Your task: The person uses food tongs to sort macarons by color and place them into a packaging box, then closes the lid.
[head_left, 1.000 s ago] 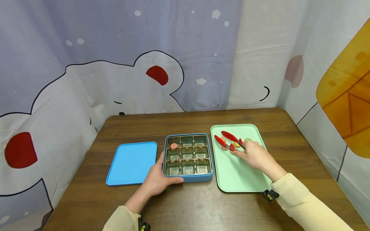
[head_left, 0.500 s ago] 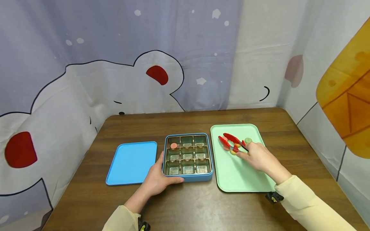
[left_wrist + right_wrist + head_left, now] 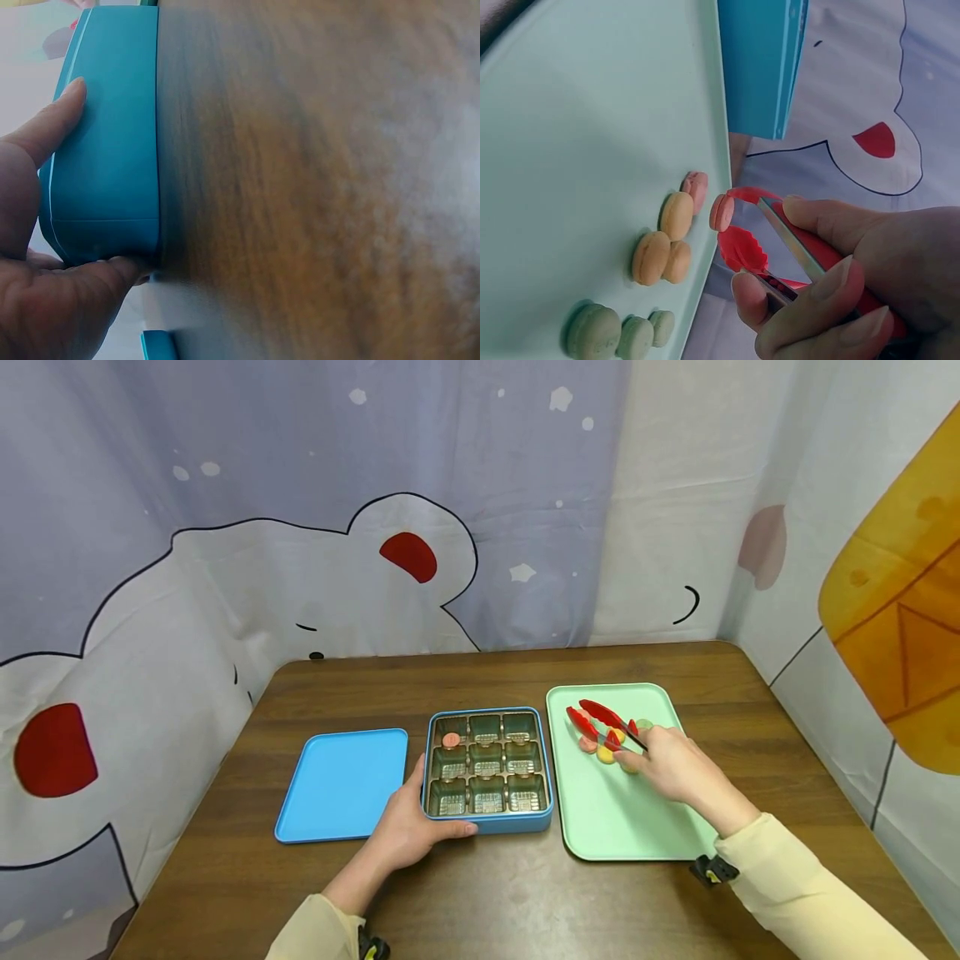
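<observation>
The brown surface [image 3: 480, 893] is carrying one green tray [image 3: 615, 827], one blue lid [image 3: 341, 785] and one blue nine-cell box [image 3: 487, 824]. The left hand [image 3: 408, 827] is gripping the box's near corner, fingers [image 3: 56, 124] curled round it. The right hand [image 3: 675, 768] is squeezing one pair of red tongs [image 3: 780, 240], pinching one pink macaron [image 3: 721, 212] just beyond its fingers [image 3: 810, 221]. Below them are lying one pink [image 3: 696, 184], three yellow [image 3: 676, 216] and three green macarons [image 3: 592, 331].
</observation>
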Demonstrator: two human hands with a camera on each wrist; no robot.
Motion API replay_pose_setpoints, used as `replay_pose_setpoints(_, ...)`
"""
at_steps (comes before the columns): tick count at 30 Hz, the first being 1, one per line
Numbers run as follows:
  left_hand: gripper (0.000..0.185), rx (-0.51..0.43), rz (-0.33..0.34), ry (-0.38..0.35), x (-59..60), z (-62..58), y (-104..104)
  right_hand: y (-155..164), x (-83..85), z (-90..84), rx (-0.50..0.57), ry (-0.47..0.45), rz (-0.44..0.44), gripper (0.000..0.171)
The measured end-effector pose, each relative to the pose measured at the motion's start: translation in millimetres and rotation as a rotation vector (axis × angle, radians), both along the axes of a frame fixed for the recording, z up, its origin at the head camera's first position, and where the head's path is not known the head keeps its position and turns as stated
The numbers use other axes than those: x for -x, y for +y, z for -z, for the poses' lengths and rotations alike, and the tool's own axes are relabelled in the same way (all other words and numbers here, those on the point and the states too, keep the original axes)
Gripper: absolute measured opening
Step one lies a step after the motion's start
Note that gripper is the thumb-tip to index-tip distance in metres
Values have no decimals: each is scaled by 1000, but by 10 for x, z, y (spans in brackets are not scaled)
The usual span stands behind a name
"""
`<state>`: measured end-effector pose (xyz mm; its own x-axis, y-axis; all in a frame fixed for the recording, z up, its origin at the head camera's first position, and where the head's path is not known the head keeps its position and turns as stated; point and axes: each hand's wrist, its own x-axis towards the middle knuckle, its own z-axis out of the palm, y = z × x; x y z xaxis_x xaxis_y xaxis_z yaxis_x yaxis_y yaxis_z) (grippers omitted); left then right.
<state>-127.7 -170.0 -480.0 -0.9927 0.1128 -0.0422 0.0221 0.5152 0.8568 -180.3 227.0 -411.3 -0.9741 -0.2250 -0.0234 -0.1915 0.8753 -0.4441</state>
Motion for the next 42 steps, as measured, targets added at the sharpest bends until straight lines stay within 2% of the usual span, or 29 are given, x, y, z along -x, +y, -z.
replay_pose_setpoints(8, 136, -27, 12, 15, 8, -8, 7, 3, -27, -138, 22, 32, -33, 38)
replay_pose_setpoints(16, 135, -33, 16, 16, 4, -23, 6, -64, -90, -329, 65, 22, -44, 35)
replay_pose_setpoints(21, 137, -18, 5, 12, 2, -11, 5, -169, -142, -462, 83, 59, -68, 35)
replay_pose_setpoints(26, 140, -8, -4, 3, -6, -9, 5, -276, -203, -567, 102, 109, -98, 42)
replay_pose_setpoints(33, 136, -20, 3, 13, -6, -16, 3, -464, -221, -640, 131, 119, -139, 26)
replay_pose_setpoints(42, 141, -12, 0, -6, -5, -16, 3, -723, -266, -650, 145, 136, -184, 34)
